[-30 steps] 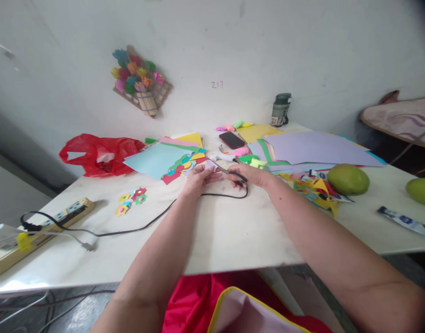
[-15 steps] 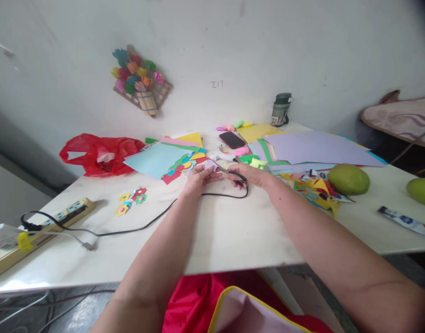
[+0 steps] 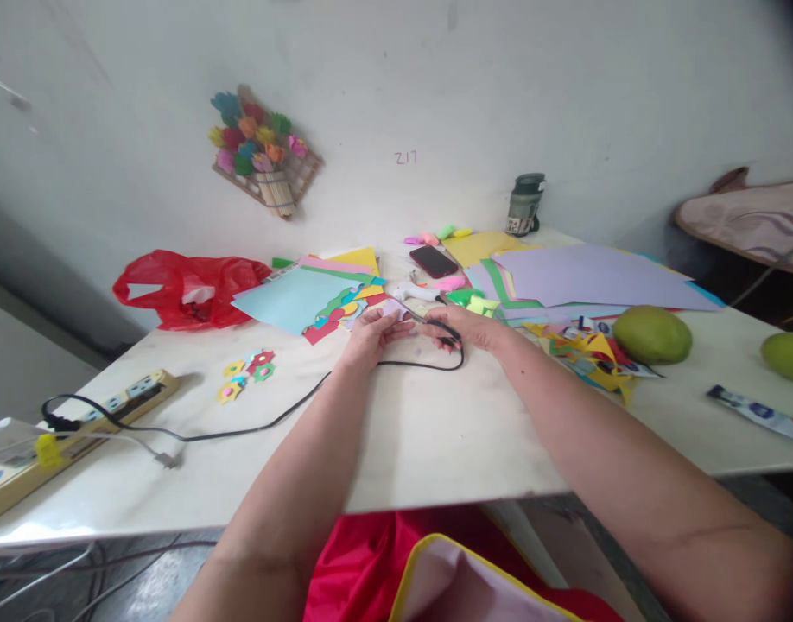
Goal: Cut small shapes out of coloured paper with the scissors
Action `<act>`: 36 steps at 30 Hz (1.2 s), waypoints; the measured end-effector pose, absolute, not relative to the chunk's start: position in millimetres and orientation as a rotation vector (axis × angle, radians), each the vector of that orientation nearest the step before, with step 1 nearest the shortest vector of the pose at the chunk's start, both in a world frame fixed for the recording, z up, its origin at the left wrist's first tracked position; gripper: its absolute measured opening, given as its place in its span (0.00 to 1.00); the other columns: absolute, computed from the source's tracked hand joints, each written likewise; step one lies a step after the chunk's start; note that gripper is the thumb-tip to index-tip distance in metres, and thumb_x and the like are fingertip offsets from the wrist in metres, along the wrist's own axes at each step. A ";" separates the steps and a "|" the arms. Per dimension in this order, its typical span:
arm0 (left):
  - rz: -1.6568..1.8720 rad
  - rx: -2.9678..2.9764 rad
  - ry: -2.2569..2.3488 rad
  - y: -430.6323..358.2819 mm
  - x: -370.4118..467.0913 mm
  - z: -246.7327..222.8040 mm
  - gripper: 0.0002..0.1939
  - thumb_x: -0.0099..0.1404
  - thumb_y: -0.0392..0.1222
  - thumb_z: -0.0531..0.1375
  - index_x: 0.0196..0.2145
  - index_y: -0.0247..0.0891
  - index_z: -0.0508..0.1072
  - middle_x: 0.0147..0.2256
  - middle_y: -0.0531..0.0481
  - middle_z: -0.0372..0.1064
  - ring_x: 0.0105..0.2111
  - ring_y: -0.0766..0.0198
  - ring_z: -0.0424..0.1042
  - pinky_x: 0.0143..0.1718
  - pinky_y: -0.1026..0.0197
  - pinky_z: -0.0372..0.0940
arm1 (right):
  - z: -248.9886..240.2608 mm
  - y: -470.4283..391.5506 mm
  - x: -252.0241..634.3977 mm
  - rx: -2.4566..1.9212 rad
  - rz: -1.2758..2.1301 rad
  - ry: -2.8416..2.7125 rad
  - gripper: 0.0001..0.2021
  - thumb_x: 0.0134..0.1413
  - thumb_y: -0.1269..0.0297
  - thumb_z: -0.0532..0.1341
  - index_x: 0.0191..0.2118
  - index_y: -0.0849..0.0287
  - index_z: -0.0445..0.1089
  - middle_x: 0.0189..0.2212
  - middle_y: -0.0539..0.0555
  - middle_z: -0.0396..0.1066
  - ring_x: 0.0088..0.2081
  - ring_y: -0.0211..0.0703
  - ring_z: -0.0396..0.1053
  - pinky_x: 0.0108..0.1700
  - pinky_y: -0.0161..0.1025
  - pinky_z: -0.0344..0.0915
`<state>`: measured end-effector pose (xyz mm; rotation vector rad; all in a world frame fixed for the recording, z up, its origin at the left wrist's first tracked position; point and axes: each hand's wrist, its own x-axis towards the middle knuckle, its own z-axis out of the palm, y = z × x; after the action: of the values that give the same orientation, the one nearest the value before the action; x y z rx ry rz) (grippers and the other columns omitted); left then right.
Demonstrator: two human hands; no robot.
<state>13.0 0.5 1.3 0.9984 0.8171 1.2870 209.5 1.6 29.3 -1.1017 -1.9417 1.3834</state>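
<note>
My left hand (image 3: 371,334) pinches a small piece of light purple paper (image 3: 392,308) between thumb and fingers. My right hand (image 3: 461,328) is closed around the black handles of a pair of scissors (image 3: 443,327), whose blades point left toward the paper. Whether the blades touch the paper is too small to make out. Just behind the hands lies a white glue gun (image 3: 415,293), and a black cord (image 3: 293,406) curves in front of them. Several small paper flowers (image 3: 249,375) lie on the table to the left.
Sheets of coloured paper (image 3: 604,276) are spread at the back right, with a light blue sheet (image 3: 286,298) at left. Paper scraps (image 3: 587,358) lie beside a green mango (image 3: 653,334). A phone (image 3: 433,261), red plastic bag (image 3: 189,285) and power strip (image 3: 128,399) surround the work area.
Almost nothing differs. Both hands hold the same position with the paper and scissors; the whole view has shifted very slightly.
</note>
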 end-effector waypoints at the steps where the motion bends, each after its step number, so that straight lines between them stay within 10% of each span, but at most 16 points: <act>1: 1.285 0.999 0.816 0.7 12.9 1.1 0.08 0.55 0.36 0.69 0.31 0.32 0.75 0.30 0.46 0.78 0.31 0.59 0.80 0.37 0.60 0.75 | 28.9 2.0 209.5 -1.108 1.384 -1.938 0.18 0.55 0.52 0.63 0.24 0.59 0.62 0.15 0.47 0.63 0.15 0.32 0.60 0.14 0.29 0.50; 36: 1.281 1.000 0.784 1.0 11.0 -0.1 0.09 0.55 0.37 0.70 0.32 0.32 0.75 0.31 0.44 0.79 0.31 0.58 0.80 0.39 0.59 0.76 | 23.4 8.1 209.5 -1.075 1.533 -1.735 0.12 0.51 0.60 0.66 0.26 0.58 0.64 0.12 0.44 0.59 0.14 0.32 0.57 0.14 0.31 0.52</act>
<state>11.0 1.0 -0.1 0.9998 0.7843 1.2813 209.5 8.1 23.4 -1.0754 -1.7350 1.5326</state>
